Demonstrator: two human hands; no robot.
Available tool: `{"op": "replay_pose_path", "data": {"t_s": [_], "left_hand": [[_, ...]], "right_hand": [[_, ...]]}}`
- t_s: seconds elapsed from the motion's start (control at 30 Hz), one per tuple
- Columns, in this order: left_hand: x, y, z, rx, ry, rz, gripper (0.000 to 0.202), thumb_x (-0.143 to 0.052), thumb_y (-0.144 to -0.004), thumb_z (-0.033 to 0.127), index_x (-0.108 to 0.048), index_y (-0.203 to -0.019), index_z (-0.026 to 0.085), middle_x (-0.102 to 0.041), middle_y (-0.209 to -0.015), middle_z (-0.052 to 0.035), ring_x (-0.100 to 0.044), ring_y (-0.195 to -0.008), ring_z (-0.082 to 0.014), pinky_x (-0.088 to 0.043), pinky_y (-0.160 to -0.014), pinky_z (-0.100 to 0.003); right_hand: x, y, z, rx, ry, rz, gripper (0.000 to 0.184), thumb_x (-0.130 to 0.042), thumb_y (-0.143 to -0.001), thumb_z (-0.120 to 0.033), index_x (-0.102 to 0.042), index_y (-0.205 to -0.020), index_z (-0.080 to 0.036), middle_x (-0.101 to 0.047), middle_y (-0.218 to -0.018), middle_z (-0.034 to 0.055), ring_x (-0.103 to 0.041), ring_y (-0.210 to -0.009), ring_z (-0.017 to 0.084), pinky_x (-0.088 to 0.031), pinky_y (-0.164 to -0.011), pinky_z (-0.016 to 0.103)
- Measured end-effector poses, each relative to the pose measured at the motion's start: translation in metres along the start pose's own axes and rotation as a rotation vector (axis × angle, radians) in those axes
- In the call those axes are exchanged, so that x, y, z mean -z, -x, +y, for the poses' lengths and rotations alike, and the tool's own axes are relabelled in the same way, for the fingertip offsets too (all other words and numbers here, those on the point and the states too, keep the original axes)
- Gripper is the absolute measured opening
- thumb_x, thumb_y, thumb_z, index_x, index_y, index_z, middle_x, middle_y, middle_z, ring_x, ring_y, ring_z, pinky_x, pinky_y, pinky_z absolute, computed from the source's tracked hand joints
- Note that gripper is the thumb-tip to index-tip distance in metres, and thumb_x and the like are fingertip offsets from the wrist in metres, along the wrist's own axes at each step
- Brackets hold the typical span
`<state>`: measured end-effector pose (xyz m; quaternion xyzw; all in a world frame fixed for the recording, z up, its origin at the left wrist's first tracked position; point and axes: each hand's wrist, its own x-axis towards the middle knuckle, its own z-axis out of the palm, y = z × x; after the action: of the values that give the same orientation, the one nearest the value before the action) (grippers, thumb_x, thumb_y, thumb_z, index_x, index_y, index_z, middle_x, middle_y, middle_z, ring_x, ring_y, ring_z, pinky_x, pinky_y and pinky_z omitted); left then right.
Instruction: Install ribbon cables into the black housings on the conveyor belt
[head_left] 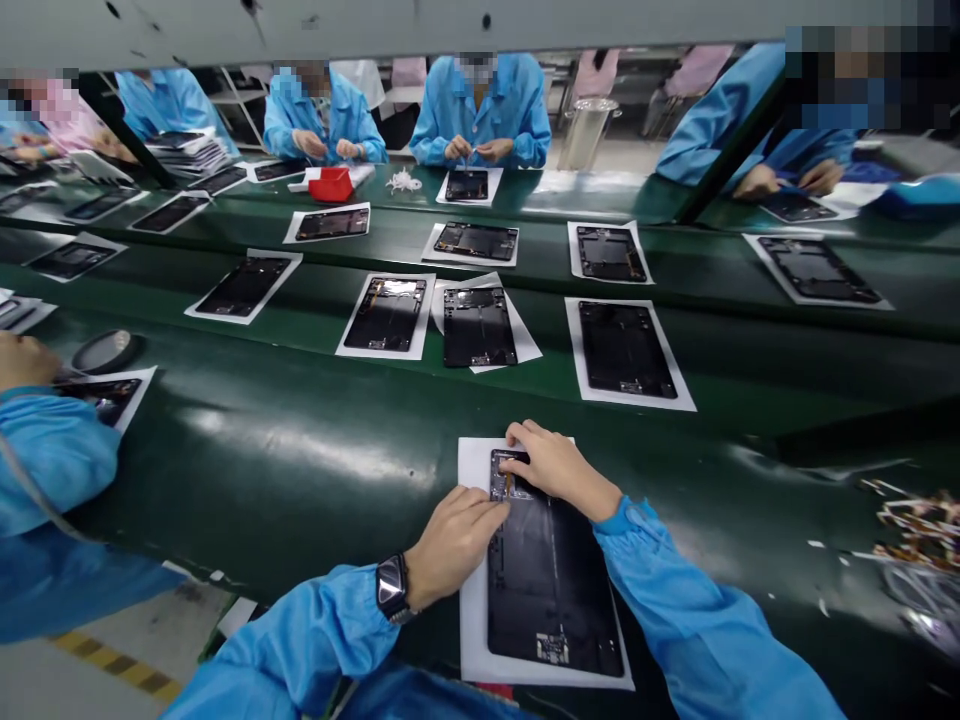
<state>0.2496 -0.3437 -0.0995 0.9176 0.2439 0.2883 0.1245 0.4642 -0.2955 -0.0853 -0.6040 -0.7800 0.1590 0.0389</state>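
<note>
A black tablet back panel (551, 580) lies on a white sheet (474, 470) at the near edge of the green belt. My left hand (457, 545), with a dark watch on its wrist, rests curled on the panel's left edge. My right hand (551, 465) presses its fingertips together on a small part at the panel's top left corner. What the fingers pinch is too small to make out.
Several more black panels on white sheets (626, 350) lie along the green conveyor belt (300, 450). People in blue coats work across the belt, and one sits at my left (52, 460). A red box (331, 184) stands at the far side. Loose scraps (919, 530) lie at right.
</note>
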Motion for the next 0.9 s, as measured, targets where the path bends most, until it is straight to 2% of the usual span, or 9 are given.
{"op": "replay_pose_path", "data": {"t_s": [0.1, 0.17, 0.23, 0.4, 0.6, 0.9], "left_hand": [[-0.003, -0.001, 0.0, 0.049, 0.002, 0.087, 0.011, -0.055, -0.094, 0.01, -0.06, -0.103, 0.014, -0.066, -0.084, -0.0041, -0.057, -0.081, -0.0177, -0.045, -0.07, -0.032], [-0.005, -0.002, 0.001, 0.057, 0.043, 0.103, 0.011, -0.057, -0.092, 0.009, -0.061, -0.101, 0.014, -0.066, -0.084, -0.0043, -0.056, -0.079, -0.0167, -0.047, -0.071, -0.031], [-0.007, -0.003, 0.002, 0.042, 0.08, 0.081, 0.011, -0.057, -0.092, 0.008, -0.061, -0.1, 0.013, -0.066, -0.089, -0.0058, -0.057, -0.081, -0.0163, -0.049, -0.073, -0.031], [-0.016, 0.002, 0.003, -0.053, 0.038, -0.031, 0.015, -0.052, -0.095, 0.01, -0.063, -0.104, 0.012, -0.068, -0.11, -0.0083, -0.06, -0.104, -0.02, -0.053, -0.089, -0.035], [-0.018, 0.007, 0.002, -0.09, -0.029, -0.145, 0.018, -0.048, -0.097, 0.011, -0.063, -0.106, 0.01, -0.069, -0.112, -0.0085, -0.063, -0.104, -0.0204, -0.055, -0.087, -0.034], [-0.015, 0.004, 0.003, -0.112, -0.053, -0.192, 0.02, -0.045, -0.098, 0.011, -0.064, -0.107, 0.01, -0.069, -0.112, -0.0104, -0.064, -0.105, -0.0214, -0.056, -0.088, -0.036]], "right_hand": [[-0.001, 0.0, 0.003, -0.008, -0.078, 0.002, 0.031, -0.075, -0.081, -0.04, -0.054, -0.097, -0.024, -0.059, -0.093, -0.0017, -0.06, -0.072, 0.017, -0.029, -0.059, 0.028], [0.0, -0.002, 0.004, -0.022, -0.116, 0.001, 0.031, -0.077, -0.08, -0.039, -0.054, -0.095, -0.024, -0.059, -0.091, -0.0024, -0.06, -0.072, 0.017, -0.029, -0.059, 0.027], [0.0, -0.002, 0.005, -0.032, -0.132, 0.01, 0.031, -0.077, -0.079, -0.038, -0.054, -0.094, -0.024, -0.059, -0.091, -0.003, -0.059, -0.071, 0.016, -0.028, -0.058, 0.027], [-0.001, 0.0, 0.008, -0.035, -0.16, 0.012, 0.033, -0.078, -0.078, -0.037, -0.054, -0.096, -0.025, -0.059, -0.093, -0.0036, -0.058, -0.071, 0.016, -0.027, -0.057, 0.027], [0.001, 0.001, 0.008, -0.04, -0.157, -0.006, 0.031, -0.076, -0.08, -0.036, -0.053, -0.097, -0.025, -0.059, -0.094, -0.0027, -0.057, -0.068, 0.015, -0.026, -0.057, 0.028], [0.003, -0.001, 0.009, -0.061, -0.166, -0.042, 0.031, -0.075, -0.081, -0.037, -0.053, -0.098, -0.024, -0.059, -0.098, 0.0001, -0.06, -0.076, 0.017, -0.031, -0.06, 0.029]]}}
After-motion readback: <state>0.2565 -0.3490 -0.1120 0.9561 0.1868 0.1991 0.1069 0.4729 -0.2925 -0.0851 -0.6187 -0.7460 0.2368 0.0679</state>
